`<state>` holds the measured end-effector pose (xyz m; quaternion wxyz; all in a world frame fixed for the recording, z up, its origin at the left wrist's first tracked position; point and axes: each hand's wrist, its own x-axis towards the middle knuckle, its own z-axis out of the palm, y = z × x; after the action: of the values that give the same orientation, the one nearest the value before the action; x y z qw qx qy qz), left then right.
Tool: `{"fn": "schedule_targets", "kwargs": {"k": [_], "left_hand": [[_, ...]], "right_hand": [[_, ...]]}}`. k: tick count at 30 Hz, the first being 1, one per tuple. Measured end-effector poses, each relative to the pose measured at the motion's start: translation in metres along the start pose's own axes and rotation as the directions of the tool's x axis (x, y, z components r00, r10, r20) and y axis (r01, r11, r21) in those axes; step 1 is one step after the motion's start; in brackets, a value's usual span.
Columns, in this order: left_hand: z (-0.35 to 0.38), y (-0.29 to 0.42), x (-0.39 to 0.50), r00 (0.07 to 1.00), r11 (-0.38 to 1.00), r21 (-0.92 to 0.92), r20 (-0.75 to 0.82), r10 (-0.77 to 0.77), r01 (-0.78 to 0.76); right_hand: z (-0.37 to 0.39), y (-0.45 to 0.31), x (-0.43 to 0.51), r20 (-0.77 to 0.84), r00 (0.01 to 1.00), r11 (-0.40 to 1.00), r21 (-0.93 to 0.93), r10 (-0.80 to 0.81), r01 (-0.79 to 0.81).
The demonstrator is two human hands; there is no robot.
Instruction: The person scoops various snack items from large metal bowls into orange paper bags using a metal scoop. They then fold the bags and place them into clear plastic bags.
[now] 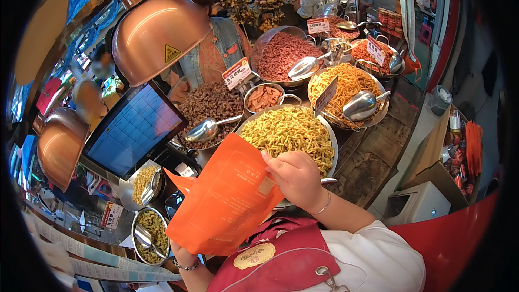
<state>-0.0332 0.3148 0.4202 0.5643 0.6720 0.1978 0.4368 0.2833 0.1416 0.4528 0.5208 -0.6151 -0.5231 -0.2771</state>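
An orange packaging pouch (227, 198) with printed writing is tilted in front of my chest. My right hand (298, 176) pinches its upper right edge, thumb on the printed face. My left hand (183, 254) grips the lower left corner, its fingers mostly hidden behind the pouch. Just beyond it is a large pan of yellow-green fried strips (290, 134), closest to my right hand. Beside my left hand sits a smaller metal bowl of greenish food pieces (152, 231) with a scoop in it.
A touchscreen (136, 129) stands at the left under copper lamp shades (160, 36). More pans hold dark brown pieces (211, 105), reddish strips (286, 54) and orange strips (344, 89), with metal scoops (360, 105). A person (215, 48) stands across the counter. A carton of jars (429, 166) is at right.
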Motion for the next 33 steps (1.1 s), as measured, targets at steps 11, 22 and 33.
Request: {"fn": "schedule_targets", "kwargs": {"k": [11, 22, 33], "left_hand": [[-0.015, -0.032, -0.001, 0.999, 0.99, -0.141, -0.029, -0.028, 0.024], [-0.026, -0.031, 0.007, 0.998, 0.99, 0.126, -0.027, 0.063, -0.06], [-0.012, 0.048, 0.043, 0.884, 0.574, 0.715, 0.135, 0.447, -0.399]], "right_hand": [[-0.003, 0.008, -0.001, 0.015, 0.997, 0.997, -0.01, -0.076, 0.076], [0.003, 0.009, 0.005, 0.347, 0.791, 0.448, 0.678, 0.503, -0.582], [0.026, 0.027, 0.004, 0.516, 0.781, 0.421, 0.658, 0.351, -0.624]]}}
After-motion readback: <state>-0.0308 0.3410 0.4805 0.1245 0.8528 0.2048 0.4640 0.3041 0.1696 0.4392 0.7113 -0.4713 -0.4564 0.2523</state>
